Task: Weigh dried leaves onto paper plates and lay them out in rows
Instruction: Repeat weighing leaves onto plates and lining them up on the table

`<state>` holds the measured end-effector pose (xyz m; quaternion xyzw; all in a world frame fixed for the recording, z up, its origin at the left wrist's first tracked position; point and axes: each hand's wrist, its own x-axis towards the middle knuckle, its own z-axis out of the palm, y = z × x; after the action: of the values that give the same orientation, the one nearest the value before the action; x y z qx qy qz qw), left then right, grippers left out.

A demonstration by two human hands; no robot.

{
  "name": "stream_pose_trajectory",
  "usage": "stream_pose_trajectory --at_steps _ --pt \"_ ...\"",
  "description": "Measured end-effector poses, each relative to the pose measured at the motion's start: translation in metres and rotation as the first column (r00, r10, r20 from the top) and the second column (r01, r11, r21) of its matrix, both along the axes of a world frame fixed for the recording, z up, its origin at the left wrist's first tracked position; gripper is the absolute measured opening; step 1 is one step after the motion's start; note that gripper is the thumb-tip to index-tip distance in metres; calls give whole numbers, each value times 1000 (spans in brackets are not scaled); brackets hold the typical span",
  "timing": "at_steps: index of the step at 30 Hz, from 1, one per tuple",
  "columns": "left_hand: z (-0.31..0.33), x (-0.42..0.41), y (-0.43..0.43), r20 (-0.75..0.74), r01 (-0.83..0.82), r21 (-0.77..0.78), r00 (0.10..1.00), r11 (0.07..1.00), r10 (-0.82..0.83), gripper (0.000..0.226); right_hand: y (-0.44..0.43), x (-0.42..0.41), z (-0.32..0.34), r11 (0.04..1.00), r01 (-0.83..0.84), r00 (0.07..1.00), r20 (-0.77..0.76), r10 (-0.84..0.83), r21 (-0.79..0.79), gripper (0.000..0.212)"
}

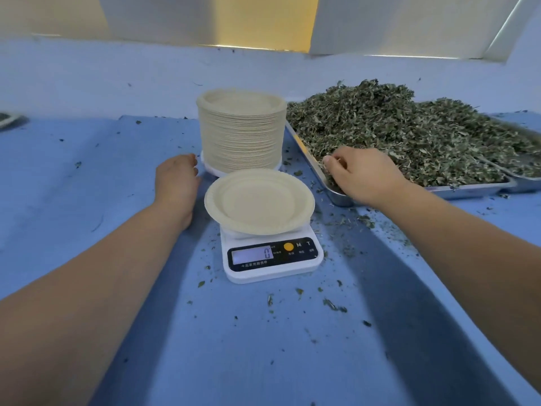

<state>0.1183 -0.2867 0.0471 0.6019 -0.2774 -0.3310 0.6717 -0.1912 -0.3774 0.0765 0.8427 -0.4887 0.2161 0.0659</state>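
The dried leaves [409, 136] are a heaped mass of grey-green crumbled bits filling a metal tray [336, 197] on the right side of the bench [87, 171]. A second tray [527, 178] lies against the first tray's far side, also holding leaves. One paper plate [259, 200], pale cream with a fluted rim and nothing in it, sits on a small white scale [272, 259] at the middle, and the display reads 0. Just behind it stands a tall stack of plates [241, 133].

The right hand [363, 174] reaches into the near left corner of the tray. Its fingers [341, 159] are curled down and gather a clump of leaves, with the thumb pressed against them. The left hand [177, 183] rests on the bench beside the foot of the stack. Its fingers [191, 162] are loosely bent and hold nothing, and the tips are close to the stack's base.

The plate overhangs the scale on every side. Its far rim is nearly against the stack, and its right rim is near the tray's corner. Blue bench lies open to the left and in front of the scale, scattered with leaf crumbs [333, 304].
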Motion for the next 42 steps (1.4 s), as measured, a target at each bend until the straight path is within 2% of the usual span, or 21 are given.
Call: stream_pose_trajectory --at_steps 1,3,6,8,10,12,16,22,25,29,33,37,40,42 --pt "0 0 5 -32 -20 3 999 1000 20 13 0 0 -2 1000 20 999 28 -19 -22 45" --pt "0 -3 16 -99 -53 -17 994 998 51 15 0 4 -3 996 52 996 63 -56 71 57" --pt "-8 -8 35 -109 -94 -63 990 994 87 15 4 13 -4 934 105 992 -104 -74 342 88" --pt "-11 -13 42 -80 -102 -78 992 992 96 18 3 17 -3 907 114 983 -177 -45 406 94" --pt "-11 -15 43 -10 -87 -59 996 994 86 24 2 18 -4 927 109 982 -186 -44 359 81" --pt "-11 -17 40 42 -74 -24 996 997 75 30 2 17 -8 950 81 992 -117 -47 302 63" --pt "-11 -13 40 -23 -104 -46 994 993 103 28 -1 15 -6 959 59 995 59 -78 276 53" --pt "-11 -16 43 -16 -114 -44 993 993 113 27 -16 2 8 996 62 976 207 -73 62 38" --pt "-10 -17 42 15 -108 -23 994 994 109 28 -20 0 4 996 43 978 201 -58 76 37" --pt "-9 -17 43 5 -105 -19 995 994 105 27 -25 1 13 1000 22 960 281 -17 -14 37" --pt "-9 -18 42 28 -99 3 995 995 99 28 -24 2 12 999 39 970 240 -41 15 34" --pt "-8 -19 42 45 -90 22 995 996 89 27 -23 1 7 998 52 934 354 -40 -24 38" --pt "-9 -19 45 64 -88 9 994 996 87 28 -22 5 6 999 22 959 284 -14 -25 37" --pt "-8 -21 45 81 -89 11 993 996 87 28 -22 5 8 998 21 957 291 -3 -57 35"
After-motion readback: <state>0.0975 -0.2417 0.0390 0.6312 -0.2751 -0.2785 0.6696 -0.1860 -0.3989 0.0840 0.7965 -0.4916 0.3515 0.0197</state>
